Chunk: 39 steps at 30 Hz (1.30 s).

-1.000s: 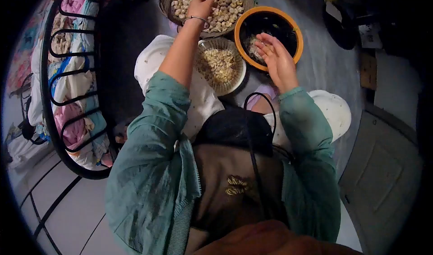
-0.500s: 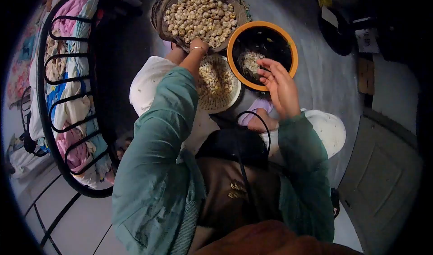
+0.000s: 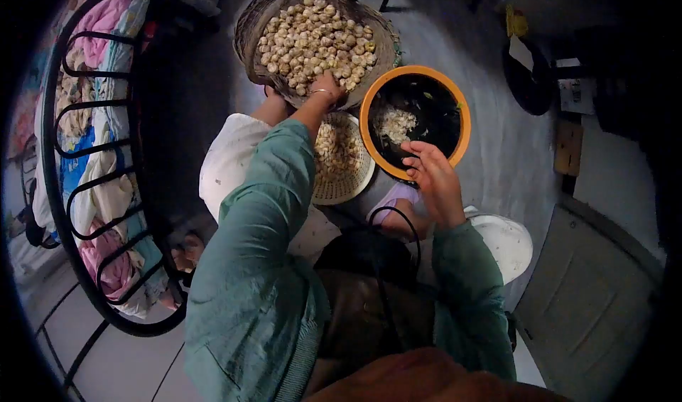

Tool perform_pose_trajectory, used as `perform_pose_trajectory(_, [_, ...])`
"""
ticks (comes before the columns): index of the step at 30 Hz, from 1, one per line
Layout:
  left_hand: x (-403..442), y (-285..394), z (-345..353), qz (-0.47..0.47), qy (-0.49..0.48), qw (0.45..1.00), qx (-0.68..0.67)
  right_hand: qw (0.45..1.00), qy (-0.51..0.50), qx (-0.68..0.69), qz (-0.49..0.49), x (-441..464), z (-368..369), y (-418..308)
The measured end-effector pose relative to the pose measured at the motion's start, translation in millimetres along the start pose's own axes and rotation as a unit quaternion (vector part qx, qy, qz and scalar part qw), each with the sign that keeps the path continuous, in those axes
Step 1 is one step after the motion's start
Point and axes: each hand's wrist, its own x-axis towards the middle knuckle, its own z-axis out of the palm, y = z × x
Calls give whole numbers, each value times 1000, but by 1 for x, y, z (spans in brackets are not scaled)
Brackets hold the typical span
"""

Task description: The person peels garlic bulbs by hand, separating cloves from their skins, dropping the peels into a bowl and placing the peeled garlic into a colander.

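The left hand point(image 3: 326, 88), first above the round, pale garlic bulbs point(image 3: 305, 40) and then at the near rim of their brown woven basket point(image 3: 249, 25), now has its fingers among the nearest bulbs. The right hand point(image 3: 439, 183) is back at the near rim of the round, orange-rimmed black tub point(image 3: 466, 125), exposing more of the whitish, flaky heap point(image 3: 395, 123) inside. The basket's far side comes into view.

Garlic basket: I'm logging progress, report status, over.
Left hand at garlic bulbs, grip unclear. Right hand loosely open near orange-rimmed tub. Nothing visibly blocking the basket.
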Motion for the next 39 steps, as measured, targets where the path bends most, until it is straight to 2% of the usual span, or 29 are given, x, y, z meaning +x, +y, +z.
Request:
perform_pose_trajectory(1, [5, -1, 6, -1, 1, 1000, -1, 1000, 4, -4, 7, 2, -1, 1])
perform_pose_trajectory(3, [-13, 25, -8, 63, 31, 997, 44, 1000, 9, -10, 13, 5, -1, 3])
perform_pose_trajectory(5, [-6, 36, -5, 56, 4, 997, 57, 1000, 14, -18, 16, 7, -2, 4])
perform_pose_trajectory(8, [18, 43, 10, 146, 63, 979, 129, 998, 30, -30, 42, 10, -5, 7])
perform_pose_trajectory(9, [25, 40, 19, 148, 65, 979, 127, 998, 30, -32, 39, 11, -6, 8])
perform_pose_trajectory(11, [32, 37, 26, 270, 138, 946, 119, 996, 41, -61, 47, 11, -6, 10])
perform_pose_trajectory(15, [26, 39, 10, 237, 48, 961, 135, 996, 48, -50, 49, 14, -5, 11])
perform_pose_trajectory(17, [26, 35, -2, 238, 37, 961, 139, 996, 49, -63, 46, 15, -2, 11])
perform_pose_trajectory(19, [9, 40, -34, 142, -123, 971, 145, 995, 47, -73, 42, 17, -2, 13])
perform_pose_trajectory(20, [8, 27, -30, 193, -85, 968, 135, 995, 51, -74, 41, 19, -4, 15])
perform_pose_trajectory(21, [12, 17, -28, 192, -85, 968, 136, 995, 55, -74, 39, 20, -6, 16])
perform_pose_trajectory(23, [25, -4, -25, 278, -92, 941, 167, 994, 57, -79, 41, 22, -9, 15])
perform_pose_trajectory(24, [43, -17, -12, 261, -86, 935, 225, 994, 60, -87, 41, 24, -10, 15])
perform_pose_trajectory(28, [52, -21, -9, 220, -116, 928, 277, 994, 67, -77, 50, 22, -8, 11])
perform_pose_trajectory(30, [29, 3, -25, 254, 33, 951, 176, 995, 52, -68, 48, 23, -11, 15])
perform_pose_trajectory(31, [33, 9, -20, 254, 32, 951, 176, 995, 52, -67, 48, 23, -12, 15])
perform_pose_trajectory(33, [44, 23, -8, 367, 54, 923, 97, 995, 43, -73, 44, 23, -13, 16])
perform_pose_trajectory(34, [40, 35, -4, 297, 9, 949, 108, 995, 43, -73, 44, 24, -14, 17])
perform_pose_trajectory(38, [50, 39, 20, 234, 42, 968, 76, 994, 45, -78, 57, 26, -13, 17])
perform_pose_trajectory(39, [40, 41, 15, 231, 17, 966, 116, 993, 46, -83, 64, 26, -12, 17])
